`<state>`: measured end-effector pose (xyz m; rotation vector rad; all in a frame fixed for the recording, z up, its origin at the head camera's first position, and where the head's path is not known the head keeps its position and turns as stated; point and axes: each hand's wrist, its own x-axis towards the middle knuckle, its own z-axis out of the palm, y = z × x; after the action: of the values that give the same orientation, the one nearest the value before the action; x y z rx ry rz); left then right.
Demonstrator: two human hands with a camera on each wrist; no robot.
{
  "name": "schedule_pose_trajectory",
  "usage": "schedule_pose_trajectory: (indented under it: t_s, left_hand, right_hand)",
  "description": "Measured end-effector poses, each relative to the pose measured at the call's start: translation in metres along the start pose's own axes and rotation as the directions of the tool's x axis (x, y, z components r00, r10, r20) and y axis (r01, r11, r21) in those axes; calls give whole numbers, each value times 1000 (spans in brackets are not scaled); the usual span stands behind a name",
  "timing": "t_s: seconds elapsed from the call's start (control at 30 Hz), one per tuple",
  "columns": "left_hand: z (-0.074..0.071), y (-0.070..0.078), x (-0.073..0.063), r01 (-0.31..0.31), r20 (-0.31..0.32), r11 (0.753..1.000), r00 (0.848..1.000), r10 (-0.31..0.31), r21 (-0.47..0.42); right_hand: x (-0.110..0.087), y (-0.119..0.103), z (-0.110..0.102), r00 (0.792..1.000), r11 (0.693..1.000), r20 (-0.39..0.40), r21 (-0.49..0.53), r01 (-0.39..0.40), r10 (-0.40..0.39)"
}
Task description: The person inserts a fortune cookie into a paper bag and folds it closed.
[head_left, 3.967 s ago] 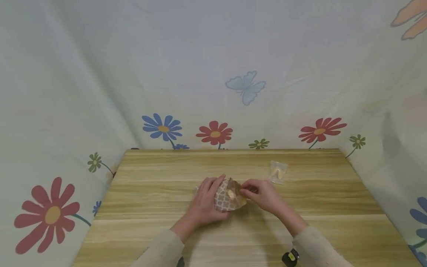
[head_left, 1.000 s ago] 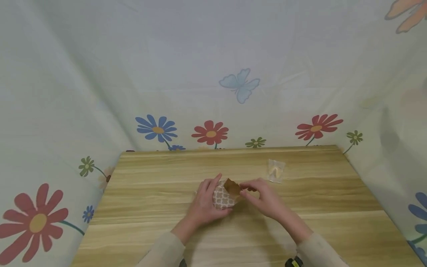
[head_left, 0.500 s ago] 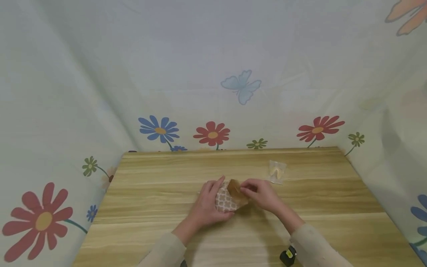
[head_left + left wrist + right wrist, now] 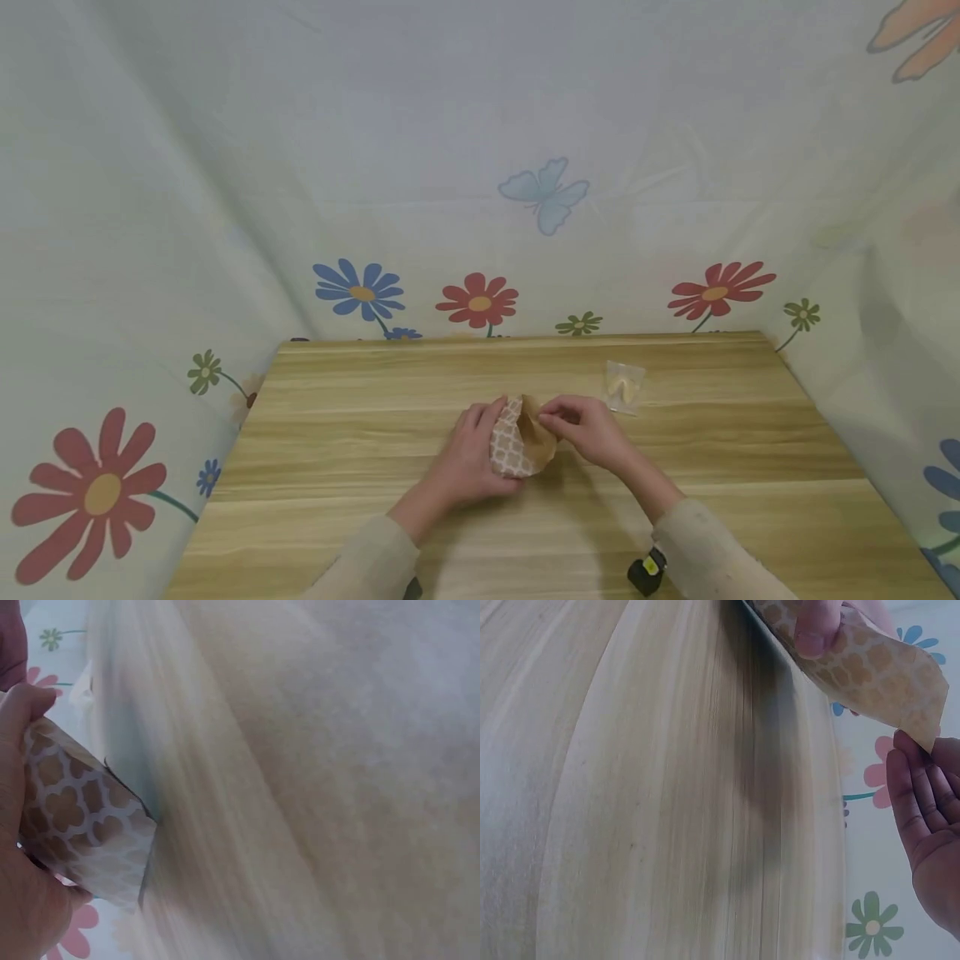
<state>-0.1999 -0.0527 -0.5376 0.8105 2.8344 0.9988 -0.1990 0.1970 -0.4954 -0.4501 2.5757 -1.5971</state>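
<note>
A small brown paper bag [image 4: 512, 442] with a white lattice pattern is held just above or on the table, its mouth gaping to the right and showing the plain brown inside. My left hand [image 4: 467, 458] grips the bag's body from the left, thumb on the near side and fingers on the far side. At the mouth, my right hand [image 4: 592, 429] pinches the rim between thumb and fingers. The right wrist view shows that pinch at a corner of the patterned bag [image 4: 889, 671]. In the left wrist view the left hand [image 4: 26, 900] wraps the bag [image 4: 86, 817].
Behind the right hand, a clear packet [image 4: 625, 387] with pale yellowish contents lies on the wood-grain table [image 4: 360, 417]. A white cloth [image 4: 420, 167] printed with flowers and a butterfly hangs around the table's back and sides. A black device [image 4: 647, 573] sits by the right sleeve.
The bag's mouth has spread wider and its body has turned more upright. A pale thing showing inside the mouth 4 seconds ago is out of sight. The right hand keeps at the rim.
</note>
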Motion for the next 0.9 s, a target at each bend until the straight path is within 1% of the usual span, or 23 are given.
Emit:
schedule_pose_trajectory:
  t_s: [0.13, 0.2, 0.33, 0.47, 0.6, 0.7, 0.77, 0.83, 0.9]
  left_hand:
    - [1, -2, 0, 15, -12, 999, 1000, -15, -28]
    - [2, -3, 0, 17, -23, 999, 1000, -18, -48]
    - [2, -3, 1, 11, -38, 998, 999, -13, -62]
    - [2, -4, 0, 7, -43, 998, 999, -10, -62]
    - [2, -5, -1, 9, -42, 998, 999, -11, -64]
    - [2, -5, -2, 9, -40, 998, 999, -11, -56]
    - [1, -5, -2, 7, -40, 999, 999, -9, -53]
    - [0, -4, -2, 2, -43, 999, 999, -4, -47]
    - [0, -4, -2, 0, -44, 999, 999, -2, -40]
  right_hand:
    - [-1, 1, -5, 1000, 1000, 10, 2, -7, 7]
    - [-2, 1, -8, 1000, 1000, 15, 22, -9, 8]
    - [-7, 5, -23, 999, 997, 12, 61, -36, 35]
    - [-10, 13, -45, 997, 995, -25, 63, -74, 76]
    - [-11, 28, -71, 988, 991, -98, 61, -116, 122]
    - [-12, 41, -89, 972, 987, -169, 22, -161, 162]
    - [-13, 48, -98, 961, 981, -203, -26, -195, 185]
    - [-13, 54, -106, 951, 968, -224, -84, -235, 211]
    - [-14, 58, -112, 946, 954, -224, -131, -269, 235]
